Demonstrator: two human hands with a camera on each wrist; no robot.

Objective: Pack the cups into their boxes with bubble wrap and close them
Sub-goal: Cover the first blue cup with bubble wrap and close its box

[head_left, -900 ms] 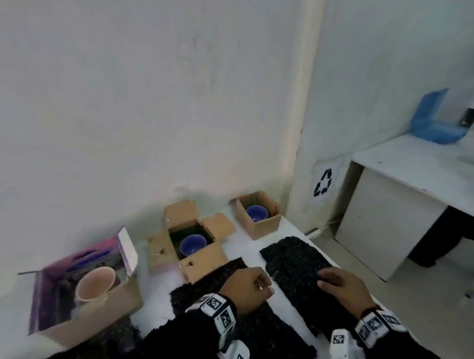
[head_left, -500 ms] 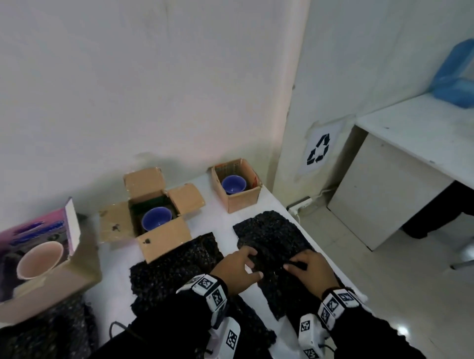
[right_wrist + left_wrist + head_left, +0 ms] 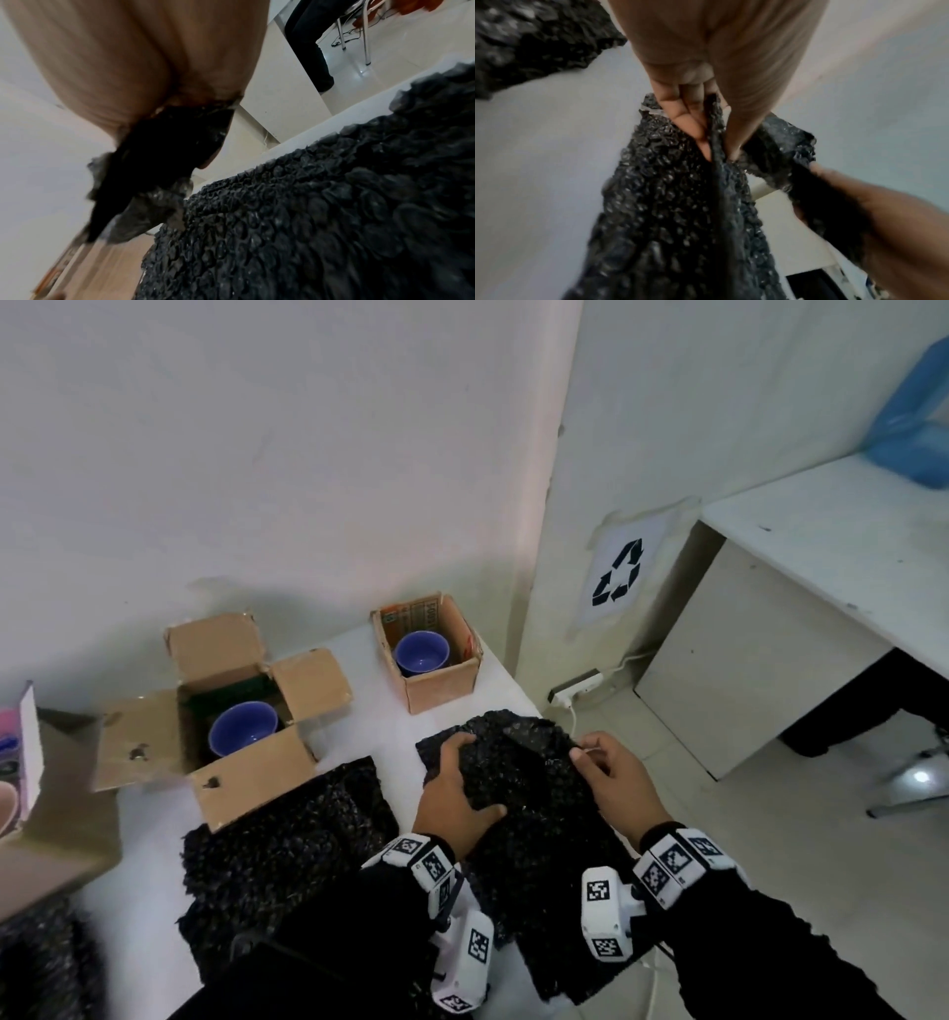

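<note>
At the table's (image 3: 359, 742) left edge a pink cup (image 3: 6, 806) sits in an open printed box (image 3: 56, 824). Toward the back edge stand two open cardboard boxes: a flapped one (image 3: 246, 778) and a smaller one (image 3: 441, 685), each holding one round purple cup (image 3: 242, 735) (image 3: 422, 652). Three knobbly black bubble wrap sheets show; one (image 3: 287, 839) lies flat near the front edge. The left hand (image 3: 452, 809) pinches the right-hand sheet (image 3: 529, 814) between thumb and fingers (image 3: 687, 121), lifting its far end. The right hand (image 3: 613, 780) pinches that sheet's right edge.
</note>
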